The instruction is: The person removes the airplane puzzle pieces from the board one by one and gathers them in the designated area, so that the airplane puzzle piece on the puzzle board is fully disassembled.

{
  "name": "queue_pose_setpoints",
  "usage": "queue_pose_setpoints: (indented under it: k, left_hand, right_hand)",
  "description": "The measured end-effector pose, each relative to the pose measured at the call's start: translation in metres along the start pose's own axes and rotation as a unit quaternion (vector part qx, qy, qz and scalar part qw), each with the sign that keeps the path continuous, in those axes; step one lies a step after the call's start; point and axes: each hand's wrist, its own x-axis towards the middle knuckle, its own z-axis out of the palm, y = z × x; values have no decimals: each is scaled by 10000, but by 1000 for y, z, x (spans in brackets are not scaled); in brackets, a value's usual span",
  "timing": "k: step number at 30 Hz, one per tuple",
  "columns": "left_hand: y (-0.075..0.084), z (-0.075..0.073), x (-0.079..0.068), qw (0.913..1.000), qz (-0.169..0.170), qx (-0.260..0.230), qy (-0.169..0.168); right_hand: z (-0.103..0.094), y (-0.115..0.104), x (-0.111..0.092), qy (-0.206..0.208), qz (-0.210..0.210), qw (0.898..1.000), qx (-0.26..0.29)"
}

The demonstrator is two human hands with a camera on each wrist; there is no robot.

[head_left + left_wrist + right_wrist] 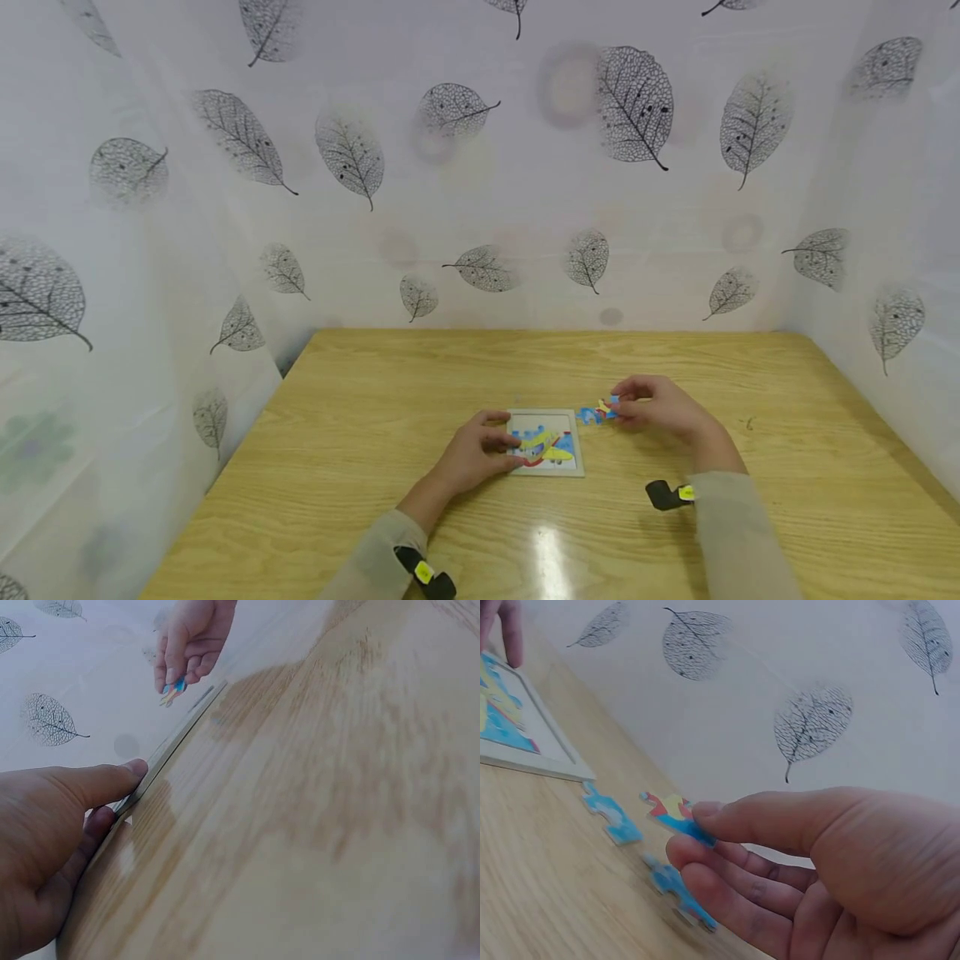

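Puzzle piece (673, 809) pinched in the right hand (663, 406)
It juts leftward from the fingertips (682, 852); the left hand (472, 450) grips the puzzle frame (578, 450).

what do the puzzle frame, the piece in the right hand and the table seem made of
Puzzle frame: perhaps painted wood or fibreboard; pale, even, matte-looking rim.
Piece in the right hand: likely printed card or thin wood, smooth-looking; colourful picture on its face.
Table: wood or wood-look laminate, glossy, judging by grain and bright reflection.

Pt-filled puzzle frame (551, 472) lies flat; blue/red/yel. piece (672, 808) held nr. loose blue pcs. (615, 817)
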Motion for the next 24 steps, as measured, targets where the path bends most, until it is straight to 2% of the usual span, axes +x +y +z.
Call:
queue_pose_setpoints:
  k: [14,20,24]
  left_hand:
    - [1,0,0,10000,-3,-2,3]
    - [-1,1,0,10000,-22,57,3]
    - [-1,1,0,10000,0,21,16]
  right_hand:
    - [-29,14,-20,327,223,9989,257]
    - [-40,26,-26,533,568,9956,528]
    - [-40,29,-27,683,724,9942,413]
